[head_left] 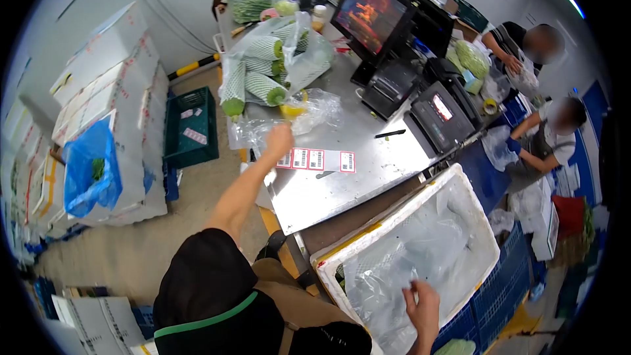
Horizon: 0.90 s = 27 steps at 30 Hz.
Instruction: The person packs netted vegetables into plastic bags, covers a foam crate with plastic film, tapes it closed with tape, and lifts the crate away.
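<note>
My left hand (280, 141) is closed above the left end of a strip of red-bordered labels (316, 159) on the metal table (342, 190). Crumpled clear plastic bags (322, 110) lie just beyond it, with a yellow object (292, 109) among them. What the fingers hold, if anything, is hidden. My right hand (424, 306) is over the white foam box (490, 250), its fingers curled but apart. Under that hand, clear plastic sheeting (401, 256) covers the box's contents; something green shows at the left corner.
Green vegetables in white foam netting (263, 69) are piled at the table's back left. A monitor (371, 13), a label printer (442, 115) and a black pen (390, 134) are on the table. A green crate (190, 128) sits on the floor at left. Two people work at right.
</note>
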Motion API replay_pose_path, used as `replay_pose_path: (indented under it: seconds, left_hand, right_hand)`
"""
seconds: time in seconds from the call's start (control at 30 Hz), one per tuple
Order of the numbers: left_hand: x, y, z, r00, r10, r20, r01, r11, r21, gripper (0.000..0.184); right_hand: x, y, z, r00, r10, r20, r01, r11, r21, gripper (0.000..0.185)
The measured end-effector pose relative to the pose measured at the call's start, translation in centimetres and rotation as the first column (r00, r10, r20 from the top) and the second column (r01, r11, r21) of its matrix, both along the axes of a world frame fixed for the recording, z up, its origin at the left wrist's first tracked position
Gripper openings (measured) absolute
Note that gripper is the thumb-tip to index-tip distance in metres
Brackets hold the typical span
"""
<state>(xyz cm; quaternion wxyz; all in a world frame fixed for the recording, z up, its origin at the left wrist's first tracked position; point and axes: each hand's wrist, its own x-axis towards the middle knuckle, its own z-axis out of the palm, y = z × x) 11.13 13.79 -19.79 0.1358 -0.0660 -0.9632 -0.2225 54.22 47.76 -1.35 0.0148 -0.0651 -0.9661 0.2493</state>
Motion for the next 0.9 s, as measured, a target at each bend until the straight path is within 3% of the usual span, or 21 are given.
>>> replay_pose_path:
  seconds: [0.13,0.2,0.27,0.33,0.4,0.47,0.57,0.67,0.7,0.77,0.8,0.83,0.87,0.9]
  left_hand:
    - [-5.2,-0.9,2.1,0.984,0.000,0.177,0.027,0.989,-0.146,0.029]
    - [-7.2,-1.4,0.9,0.985,-0.052,0.164,0.079,0.983,-0.165,0.029]
    - [-8.5,-1.7,1.0,0.982,-0.091,0.166,0.111,0.987,-0.117,0.027]
    - [-9.9,-1.9,0.1,0.980,-0.145,0.139,0.161,0.981,-0.111,0.022]
    - [-10.4,-2.1,-0.1,0.974,-0.166,0.152,0.186,0.973,-0.133,0.019]
    - [-9.8,-1.9,1.4,0.969,-0.158,0.188,0.191,0.966,-0.172,0.017]
    - [-9.2,-1.5,1.0,0.960,-0.193,0.202,0.227,0.961,-0.159,0.016]
    - [-9.4,-1.3,2.1,0.954,-0.232,0.190,0.252,0.963,-0.090,0.018]
    - [-9.2,-1.2,2.6,0.949,-0.257,0.183,0.271,0.961,-0.059,0.019]
    - [-11.0,-1.5,2.8,0.967,-0.168,0.193,0.129,0.972,0.199,0.021]
    - [-11.7,-2.1,3.7,0.941,-0.253,0.226,0.148,0.905,0.399,0.024]
    - [-11.7,-2.8,5.1,0.935,-0.303,0.182,0.183,0.855,0.486,0.028]
    - [-11.7,-3.4,6.6,0.892,-0.355,0.281,0.098,0.756,0.647,0.029]
    - [-11.7,-4.0,8.2,0.832,-0.421,0.362,-0.013,0.637,0.771,0.030]
  right_hand:
    - [-12.3,-4.1,-0.2,0.978,0.036,-0.206,-0.063,0.990,-0.129,0.017]
    - [-18.8,-4.6,-2.2,0.985,0.040,-0.166,-0.075,0.975,-0.209,0.020]
    - [-25.0,-4.6,-6.3,0.992,0.046,-0.121,-0.066,0.984,-0.167,0.023]
    - [-29.7,-6.1,-10.4,0.961,0.108,-0.253,-0.094,0.993,0.067,0.027]
    - [-33.8,-9.4,-11.8,0.957,0.241,-0.161,-0.245,0.970,-0.005,0.040]
    - [-36.6,-13.7,-12.9,0.909,0.330,-0.256,-0.278,0.935,0.219,0.057]
    - [-41.1,-18.7,-14.4,0.927,-0.011,-0.374,-0.034,0.993,-0.113,0.066]
    - [-44.7,-20.4,-15.4,0.973,0.010,-0.229,-0.031,0.996,-0.085,0.061]
    - [-46.3,-19.2,-18.3,0.969,0.081,-0.232,-0.092,0.995,-0.039,0.056]
    - [-48.8,-16.8,-20.3,0.996,-0.023,-0.088,0.012,0.992,-0.129,0.050]
    - [-49.1,-16.1,-19.9,0.945,-0.170,-0.280,0.076,0.945,-0.317,0.053]
    - [-48.4,-16.5,-15.2,0.948,-0.220,-0.230,0.103,0.896,-0.432,0.057]
    - [-48.2,-15.7,-14.2,0.935,-0.274,-0.226,0.131,0.857,-0.499,0.063]
    - [-47.3,-15.1,-13.1,0.917,-0.325,-0.233,0.195,0.871,-0.450,0.056]
